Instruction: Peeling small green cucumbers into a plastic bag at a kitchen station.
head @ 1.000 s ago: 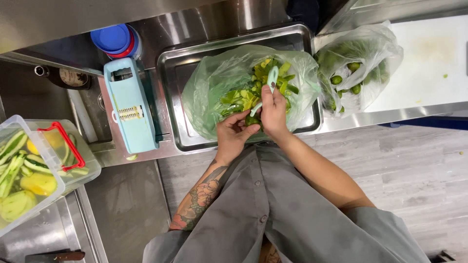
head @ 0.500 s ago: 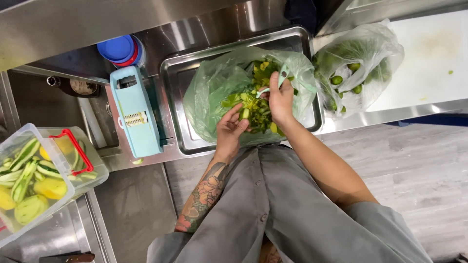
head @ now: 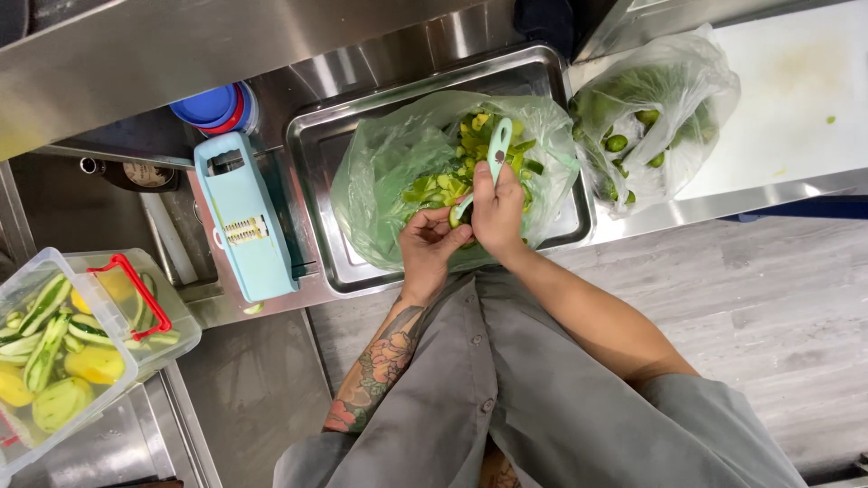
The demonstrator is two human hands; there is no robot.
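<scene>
My right hand [head: 499, 213] grips a pale green peeler [head: 496, 154], its handle pointing away from me. My left hand [head: 429, 249] holds a small green fruit [head: 455, 217] against the peeler's blade. Both hands work over an open green plastic bag [head: 384, 172] full of green and yellow peelings [head: 443, 185]. The bag lies in a steel tray [head: 312, 145].
A second clear bag of small green fruits [head: 646, 136] sits to the right on a white board [head: 796, 81]. A light blue mandoline slicer [head: 242, 217] lies left of the tray, blue lids [head: 210, 106] behind it. A plastic tub of sliced pieces [head: 54, 352] stands at far left.
My right hand drew the peeler back toward me and then set it on the fruit again. My left hand turned the fruit slightly.
</scene>
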